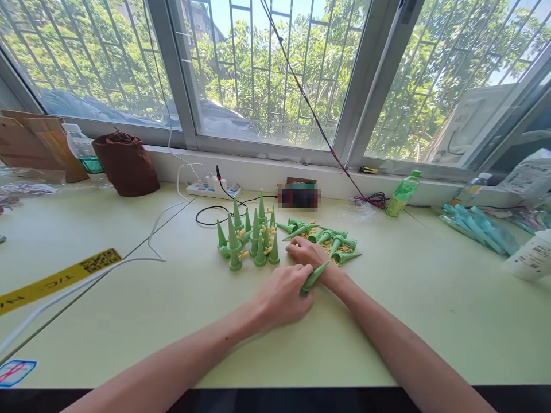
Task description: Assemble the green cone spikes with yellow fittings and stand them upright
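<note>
My left hand (pixel 284 295) is closed around a green plastic cone spike (pixel 315 275) that points up and to the right. My right hand (pixel 306 253) rests on the pale green table (pixel 129 310) with its fingers curled at the edge of a loose pile of green cones and small yellow parts (pixel 323 236); whether it holds anything is hidden. To the left of that pile, several green cones (pixel 252 241) stand upright in a cluster.
A brown pouch (pixel 125 163), a water bottle (pixel 81 150) and cardboard (pixel 38 143) stand at the back left. A power strip (pixel 213 188) with white and black cables lies by the window sill. A green bottle (pixel 402 194), teal packets (pixel 477 229) and a white bottle (pixel 531 255) are at the right.
</note>
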The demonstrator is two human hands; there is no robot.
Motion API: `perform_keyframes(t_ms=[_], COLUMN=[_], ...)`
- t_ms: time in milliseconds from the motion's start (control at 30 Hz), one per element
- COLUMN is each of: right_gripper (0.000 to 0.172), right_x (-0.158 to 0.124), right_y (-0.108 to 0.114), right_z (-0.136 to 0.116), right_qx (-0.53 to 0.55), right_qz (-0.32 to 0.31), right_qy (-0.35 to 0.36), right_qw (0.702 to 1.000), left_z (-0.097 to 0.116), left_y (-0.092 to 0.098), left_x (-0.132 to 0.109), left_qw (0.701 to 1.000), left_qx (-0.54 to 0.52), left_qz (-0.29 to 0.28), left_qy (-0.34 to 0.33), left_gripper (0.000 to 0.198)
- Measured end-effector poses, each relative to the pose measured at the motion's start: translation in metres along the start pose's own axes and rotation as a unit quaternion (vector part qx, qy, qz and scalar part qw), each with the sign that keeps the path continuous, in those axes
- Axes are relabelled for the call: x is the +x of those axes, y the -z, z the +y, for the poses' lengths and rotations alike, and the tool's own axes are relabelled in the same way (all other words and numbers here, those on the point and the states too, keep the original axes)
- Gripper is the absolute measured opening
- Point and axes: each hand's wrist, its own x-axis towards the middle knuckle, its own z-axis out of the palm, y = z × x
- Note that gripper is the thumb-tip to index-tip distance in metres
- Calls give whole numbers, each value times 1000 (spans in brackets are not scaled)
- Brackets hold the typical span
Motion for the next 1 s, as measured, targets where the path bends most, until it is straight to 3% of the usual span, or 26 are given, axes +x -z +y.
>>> perform_keyframes(t_ms=[267,433,533,633,1000], right_gripper=[5,12,14,13,23], right_x=[-18,-19,-21,-24,-19], right_y=[23,20,15,12,16], right_z=[-6,-1,6,10,3], right_qx=[37,81,122,149,30], right_qz=[-21,58,121,146,21], right_qy=[-27,-41,-56,-54,-38], right_qw=[999,994,983,976,999], left_z=[-1,-7,-11,-14,-10], left_y=[2,0,-3,-5,-2], left_x=[1,2,2,3,4], left_qw=[1000,998,997,996,995], left_qx=[-16,-29,-36,-41,-57], left_qz=[13,43,41,37,40], left_qy=[-10,23,61,75,65], left_gripper=[9,13,6,5,12])
